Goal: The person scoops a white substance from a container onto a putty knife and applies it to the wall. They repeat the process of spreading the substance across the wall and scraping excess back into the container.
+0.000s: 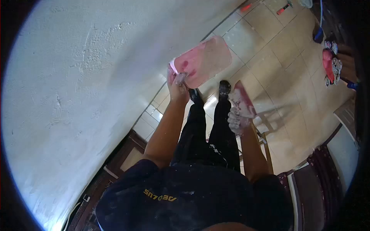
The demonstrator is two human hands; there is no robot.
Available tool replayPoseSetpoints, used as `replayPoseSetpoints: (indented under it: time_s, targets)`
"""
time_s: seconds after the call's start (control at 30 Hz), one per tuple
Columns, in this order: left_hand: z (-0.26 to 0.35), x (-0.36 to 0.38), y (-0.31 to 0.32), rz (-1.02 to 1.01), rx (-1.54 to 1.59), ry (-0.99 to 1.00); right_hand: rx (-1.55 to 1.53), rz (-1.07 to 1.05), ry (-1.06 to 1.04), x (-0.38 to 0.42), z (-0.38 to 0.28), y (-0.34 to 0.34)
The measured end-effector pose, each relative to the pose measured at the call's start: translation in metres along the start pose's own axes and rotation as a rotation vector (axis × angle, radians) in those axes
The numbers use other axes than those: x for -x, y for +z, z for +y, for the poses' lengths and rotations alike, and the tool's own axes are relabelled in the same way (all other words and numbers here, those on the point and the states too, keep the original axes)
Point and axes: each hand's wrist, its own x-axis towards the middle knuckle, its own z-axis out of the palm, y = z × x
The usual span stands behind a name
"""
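Observation:
My left hand [178, 81] is closed on the near left edge of a pinkish, translucent flat rectangular tray [211, 57], held out beside the wall. Its fingers are smeared with white paste, and darker pink marks show on the tray near them. Lower and to the right, my right hand [238, 120], also coated in white paste, is wrapped round a pink-red flat scraper [244, 101] with paste on its surface. The tray and the scraper are apart. To the left is the white wall [92, 77], with rough raised patches of plaster.
A tiled floor [281, 69] spreads below, with a red-handled tool [283, 9] and an orange-red item [246, 7] on it. Wooden legs [266, 152] stand behind my right forearm. A red item [328, 63] lies at the right. Dark wooden furniture [131, 152] adjoins the wall.

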Motion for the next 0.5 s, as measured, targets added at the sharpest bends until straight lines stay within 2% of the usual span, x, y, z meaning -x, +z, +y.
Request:
replayPoseSetpoints:
  time_s: [0.03, 0.1, 0.13, 0.17, 0.2, 0.23, 0.27, 0.3, 0.33, 0.37, 0.43, 0.5]
  targets:
    - [0.001, 0.000, -0.002, 0.017, -0.039, 0.030, -0.005, 0.002, 0.003, -0.004, -0.004, 0.002]
    - [0.000, -0.001, -0.003, 0.017, -0.056, 0.052, 0.059, -0.145, -0.001, -0.017, -0.022, 0.010]
    - [0.001, 0.001, -0.001, 0.014, -0.066, 0.048, 0.306, -0.110, -0.107, -0.021, -0.032, 0.019]
    - [0.003, 0.002, 0.000, 0.012, -0.077, 0.046, 0.502, 0.116, -0.208, -0.018, -0.042, 0.032]
    - [0.004, 0.003, -0.003, -0.022, -0.060, 0.059, 1.043, 0.770, -0.731, -0.045, -0.016, 0.080]
    - [0.005, 0.003, -0.007, -0.016, -0.062, 0.062, 1.323, 0.826, -0.620, -0.029, -0.042, 0.078]
    - [0.006, 0.002, -0.010, -0.058, -0.082, 0.072, 1.357, 0.668, -0.696, -0.029, -0.034, 0.113]
    - [0.006, 0.002, -0.014, -0.102, -0.102, 0.078, 1.815, 0.917, -0.562, -0.026, -0.062, 0.119]
    - [0.009, 0.000, -0.015, -0.144, -0.123, 0.079, 2.269, 0.857, -0.670, -0.038, -0.043, 0.161]
    - [0.010, -0.001, -0.016, -0.144, -0.120, 0.074, 2.270, 0.864, -0.670, -0.045, -0.037, 0.178]
    - [0.012, -0.003, -0.014, -0.195, -0.152, 0.058, 2.665, 0.942, -0.383, -0.058, -0.038, 0.196]
    - [0.015, -0.001, 0.000, -0.203, -0.131, 0.067, 2.681, 0.897, -0.351, -0.064, -0.042, 0.201]
